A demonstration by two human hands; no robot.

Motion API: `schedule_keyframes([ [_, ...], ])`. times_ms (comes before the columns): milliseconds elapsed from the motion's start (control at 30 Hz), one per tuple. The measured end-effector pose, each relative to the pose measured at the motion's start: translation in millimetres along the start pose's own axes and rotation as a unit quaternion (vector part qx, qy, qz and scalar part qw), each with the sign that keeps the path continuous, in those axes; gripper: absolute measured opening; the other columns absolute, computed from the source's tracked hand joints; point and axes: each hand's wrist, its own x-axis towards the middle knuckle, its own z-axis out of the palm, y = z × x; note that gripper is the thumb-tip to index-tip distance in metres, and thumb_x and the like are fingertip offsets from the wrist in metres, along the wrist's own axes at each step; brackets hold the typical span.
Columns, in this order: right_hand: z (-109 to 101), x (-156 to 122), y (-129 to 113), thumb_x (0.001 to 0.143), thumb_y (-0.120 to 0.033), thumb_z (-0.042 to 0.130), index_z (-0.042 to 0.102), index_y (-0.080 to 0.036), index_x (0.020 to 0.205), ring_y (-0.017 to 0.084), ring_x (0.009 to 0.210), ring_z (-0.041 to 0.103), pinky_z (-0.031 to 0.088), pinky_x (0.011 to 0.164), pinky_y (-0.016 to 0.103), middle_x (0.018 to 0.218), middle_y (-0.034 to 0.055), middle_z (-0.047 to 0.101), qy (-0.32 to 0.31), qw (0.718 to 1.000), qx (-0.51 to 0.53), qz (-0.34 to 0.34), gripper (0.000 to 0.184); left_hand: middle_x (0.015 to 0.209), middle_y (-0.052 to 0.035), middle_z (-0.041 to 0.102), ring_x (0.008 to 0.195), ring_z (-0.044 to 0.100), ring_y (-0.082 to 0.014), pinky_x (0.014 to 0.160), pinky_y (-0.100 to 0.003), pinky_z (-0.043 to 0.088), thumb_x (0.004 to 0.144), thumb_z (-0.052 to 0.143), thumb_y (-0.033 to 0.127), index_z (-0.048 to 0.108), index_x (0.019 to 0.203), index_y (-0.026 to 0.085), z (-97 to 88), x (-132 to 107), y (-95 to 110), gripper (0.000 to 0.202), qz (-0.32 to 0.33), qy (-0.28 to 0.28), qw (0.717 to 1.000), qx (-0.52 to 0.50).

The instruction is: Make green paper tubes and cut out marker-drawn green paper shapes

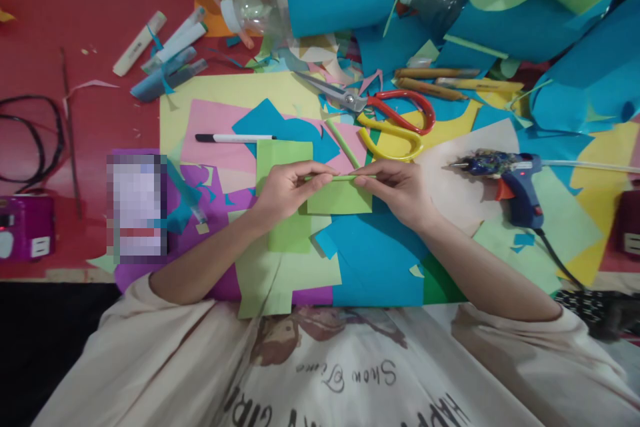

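A small light-green piece of paper [340, 199] is held up by its far edge, which looks rolled or folded over. My left hand [295, 187] pinches that edge at its left end, fingertips closed on it. At the right end, my right hand [395, 188] pinches the same edge between thumb and fingers. Under my left hand lies a longer green paper strip [285, 233]. A thin green paper roll [343, 144] rests just beyond the hands. Scissors [373, 101] with red and yellow handles lie past it, blades pointing left.
A blue glue gun [523, 190] lies at right on pale paper, its cord trailing. A black-and-white pen [235, 138] is at left. Plastic bottles [260, 17], one blue-wrapped, lie at the back. Markers [140, 43], pencils [435, 73], paper scraps and a blurred phone-like object [137, 207] surround the area.
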Motion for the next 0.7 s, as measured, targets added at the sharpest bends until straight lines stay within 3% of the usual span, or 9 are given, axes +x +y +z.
schedule_keyframes([
  [333,-1.6,1.1,3.5,0.072,-0.033,0.076,0.076,-0.023,0.074,0.01,0.05,0.055,0.044,0.046,0.024,0.065,0.0,0.071,-0.013,1.0,-0.008,-0.009,0.01,0.08,-0.0041,0.074,0.046,0.045,-0.005,0.04,-0.019,0.03,0.081,0.065,0.041,0.077,0.088,0.019,2.2,-0.2,1.3,0.026,-0.004,0.007,1.0,-0.026],
  [467,-1.4,1.4,5.3,0.07,-0.029,0.077,0.076,-0.024,0.074,0.012,0.054,0.061,0.048,0.049,0.025,0.067,-0.0002,0.073,-0.016,1.0,0.015,-0.017,0.007,0.079,-0.0027,0.074,0.04,0.038,-0.0027,0.037,-0.018,0.028,0.079,0.066,0.034,0.076,0.088,0.019,1.9,-0.1,1.2,0.021,-0.013,0.006,0.999,-0.042],
  [533,-1.4,1.6,6.5,0.069,-0.028,0.078,0.076,-0.025,0.074,0.014,0.06,0.065,0.052,0.053,0.026,0.071,-0.0002,0.074,-0.019,0.999,0.028,-0.028,0.006,0.081,-0.0035,0.075,0.045,0.046,-0.0044,0.039,-0.018,0.033,0.079,0.067,0.032,0.076,0.086,0.019,1.8,0.6,1.7,0.018,-0.005,0.002,0.999,-0.05],
  [633,-1.8,2.0,8.4,0.07,-0.033,0.079,0.076,-0.026,0.073,0.017,0.067,0.07,0.056,0.06,0.03,0.075,0.0004,0.076,-0.029,0.999,0.03,-0.036,0.008,0.086,-0.0056,0.075,0.067,0.064,-0.0118,0.055,-0.021,0.048,0.079,0.067,0.035,0.075,0.082,0.019,2.2,1.5,1.9,0.018,0.014,-0.011,0.998,-0.059],
  [700,-2.1,2.1,8.8,0.071,-0.037,0.078,0.075,-0.027,0.073,0.018,0.07,0.071,0.058,0.063,0.032,0.077,0.001,0.076,-0.035,0.998,0.025,-0.037,0.011,0.088,-0.0065,0.075,0.078,0.067,-0.0149,0.062,-0.023,0.051,0.081,0.066,0.036,0.073,0.079,0.019,2.6,1.4,1.0,0.019,0.025,-0.021,0.998,-0.055],
])
